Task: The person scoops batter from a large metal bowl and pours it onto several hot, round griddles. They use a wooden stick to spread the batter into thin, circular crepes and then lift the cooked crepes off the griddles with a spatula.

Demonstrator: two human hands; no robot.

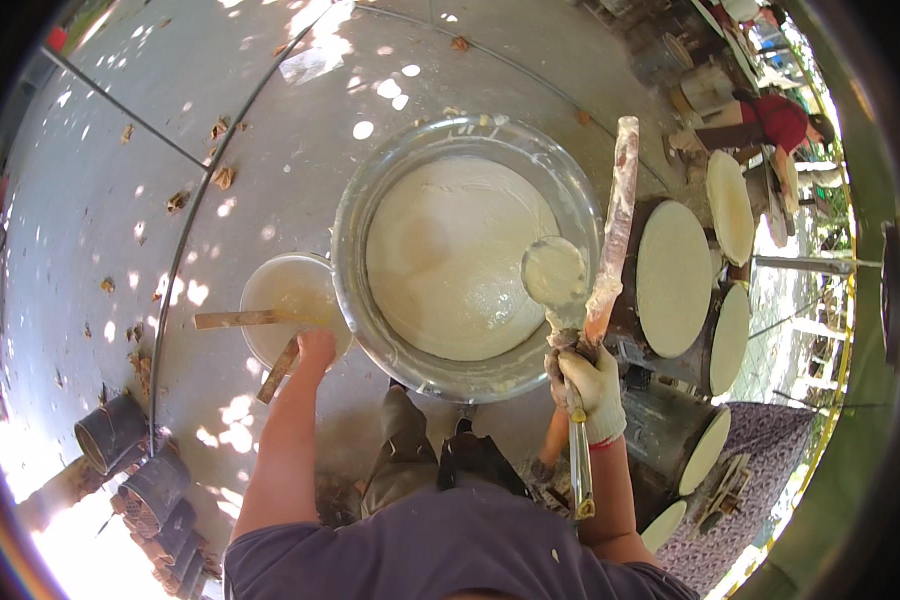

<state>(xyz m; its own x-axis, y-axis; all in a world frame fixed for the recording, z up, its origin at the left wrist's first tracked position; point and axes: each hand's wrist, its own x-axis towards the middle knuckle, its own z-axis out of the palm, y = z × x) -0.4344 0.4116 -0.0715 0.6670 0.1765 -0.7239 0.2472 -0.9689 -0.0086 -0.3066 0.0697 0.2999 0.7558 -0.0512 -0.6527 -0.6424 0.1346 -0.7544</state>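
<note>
- Right hand (592,394): in a pale glove with a red edge at the wrist. My fingers are curled tightly, wrapped around both a metal ladle (581,462) and a wooden stick (618,205).
- Ladle: bowl up and away from me, coated with pale paste, over the right side of the basin; its handle runs back below my grip toward my body.
- Stick: slants upward beside the ladle, smeared with paste, outside the basin's right rim.
- Left hand (316,347): bare, fingers folded into a fist at the near right edge of the pail (253,284). Cannot tell whether I grip the rim or the short wooden strip (280,371) beside my knuckles.
- Longer wooden strip (232,320): lies across the pail's left rim.
- Metal basin (348,245): wide, in front of my feet, just beside the pail; holds thick pale mixture (460,255), rim streaked.
- Surroundings: pale-topped drums (675,280) to my right; a co-worker in a red shirt (776,120) bends beyond them.
</note>
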